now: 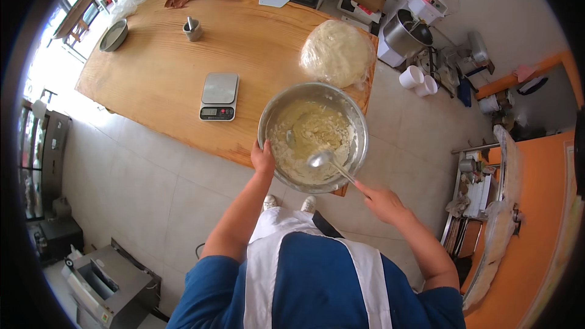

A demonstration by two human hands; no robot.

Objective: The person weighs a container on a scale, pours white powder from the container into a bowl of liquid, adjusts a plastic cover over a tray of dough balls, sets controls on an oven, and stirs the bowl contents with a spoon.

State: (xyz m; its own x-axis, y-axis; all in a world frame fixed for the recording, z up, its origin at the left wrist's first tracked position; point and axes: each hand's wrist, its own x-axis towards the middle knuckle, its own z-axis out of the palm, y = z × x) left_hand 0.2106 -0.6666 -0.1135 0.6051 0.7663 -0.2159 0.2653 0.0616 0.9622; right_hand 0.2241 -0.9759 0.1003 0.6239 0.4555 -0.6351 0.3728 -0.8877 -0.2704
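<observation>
A large steel mixing bowl point(361, 152) stands at the table's near right corner. In it lies a wet, lumpy, pale yellow mixture point(304, 131), with whitish clumps toward the right wall. My left hand point(263, 157) grips the bowl's rim on its left side. The handle of a metal ladle point(320, 158) is in my closed right hand point(384, 203), outside the bowl at its lower right. The ladle's round head is over the near part of the mixture; whether it touches is hard to tell. Past the bowl sits a big plastic-wrapped mass of dough point(338, 53).
On the wooden table point(146, 85) are a digital scale point(220, 97), a small pot point(192, 30) with something upright in it, a shallow bowl point(114, 36) and a white scraper point(273, 0). A dough mixer point(409, 27) and white buckets point(412, 77) stand right of the table.
</observation>
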